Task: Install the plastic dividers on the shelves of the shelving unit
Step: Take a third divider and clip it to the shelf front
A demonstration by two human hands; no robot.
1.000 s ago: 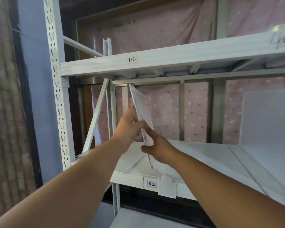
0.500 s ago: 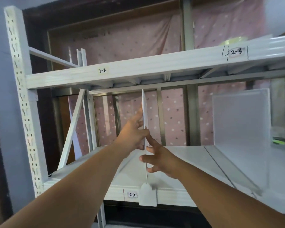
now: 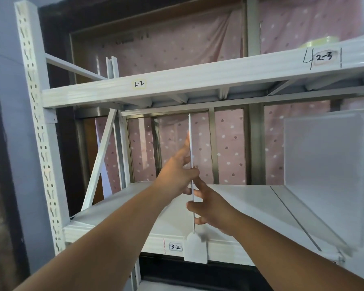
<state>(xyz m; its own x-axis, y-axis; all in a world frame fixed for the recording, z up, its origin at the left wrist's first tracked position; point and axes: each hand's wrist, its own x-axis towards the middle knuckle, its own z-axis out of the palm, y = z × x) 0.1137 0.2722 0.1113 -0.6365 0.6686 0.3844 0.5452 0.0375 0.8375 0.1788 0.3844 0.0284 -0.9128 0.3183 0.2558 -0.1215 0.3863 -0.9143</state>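
A thin white plastic divider (image 3: pixel 190 131) stands upright and edge-on on the lower shelf (image 3: pixel 235 198) of the white metal shelving unit. Its front clip (image 3: pixel 195 248) hangs over the shelf's front lip beside the label "3-2". My left hand (image 3: pixel 177 175) lies flat against the divider's left face, thumb across its front edge. My right hand (image 3: pixel 210 208) presses its right face lower down with spread fingers. A second frosted divider (image 3: pixel 326 156) stands upright on the same shelf at the right.
The upper shelf beam (image 3: pixel 198 80) labelled "2-2" and "2-3" runs just above the divider's top. A perforated upright post (image 3: pixel 36 122) and a diagonal brace (image 3: pixel 101 158) stand at the left. A pink dotted curtain (image 3: pixel 229 143) hangs behind the rack.
The divider swung from tilted left to fully upright and edge-on, with its clip seated on the shelf lip. My hands went from gripping its lower edge to pressing its two faces.
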